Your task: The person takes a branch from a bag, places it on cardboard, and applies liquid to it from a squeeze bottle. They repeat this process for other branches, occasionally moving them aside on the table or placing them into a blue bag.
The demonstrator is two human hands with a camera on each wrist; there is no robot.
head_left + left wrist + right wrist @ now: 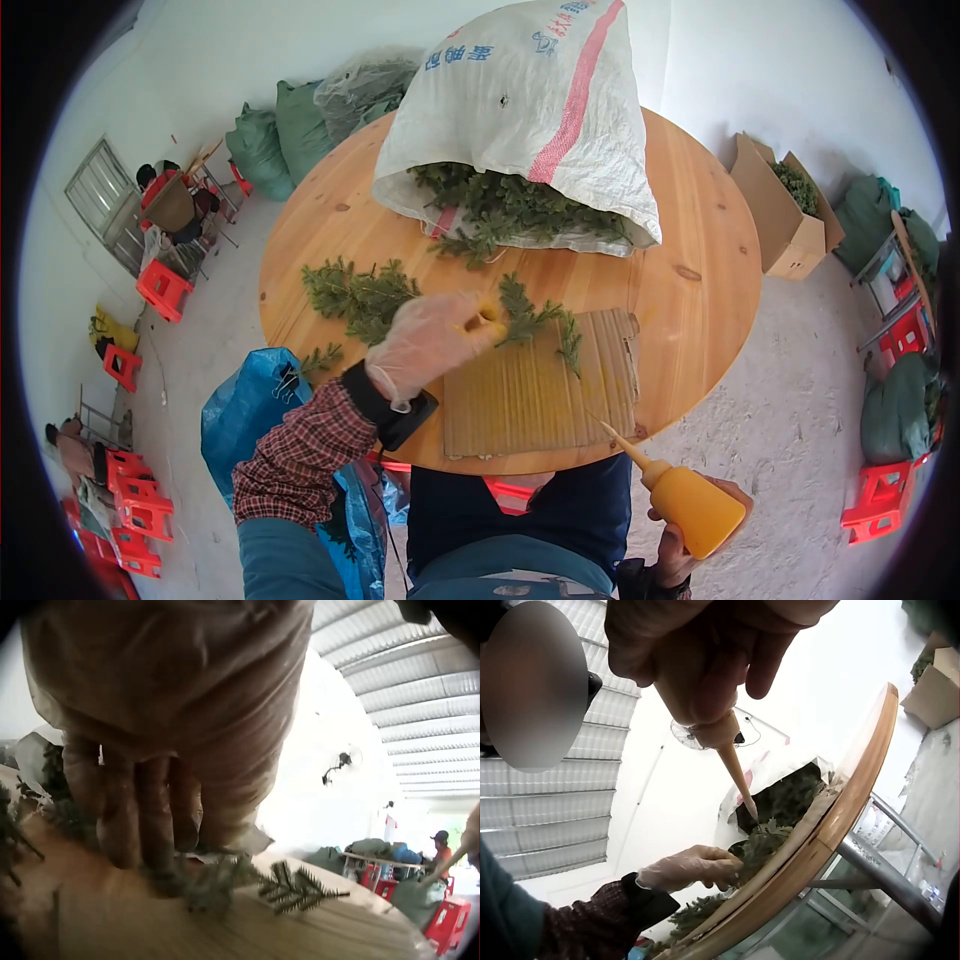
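My left hand point(435, 340), in a clear plastic glove, pinches a green fir sprig point(525, 315) above a piece of corrugated cardboard point(500, 410) on the round wooden table. The sprig's tip hangs over the cardboard's upper part. My right hand point(680, 550) grips a yellow squeeze bottle point(700, 510) low beside the table's front edge. Its long thin nozzle point(625, 443) points up and left toward the cardboard. In the right wrist view the nozzle point(739, 780) overlaps the sprig point(761, 847). More fir sprigs point(360, 295) lie to the left of the cardboard.
At the table's back, a white woven sack point(510, 110) lies with its mouth facing me, full of fir sprigs point(520, 205). A blue bag point(250, 400) hangs at the left edge. Red stools point(163, 288), green sacks point(305, 125) and an open carton point(785, 220) stand around the room.
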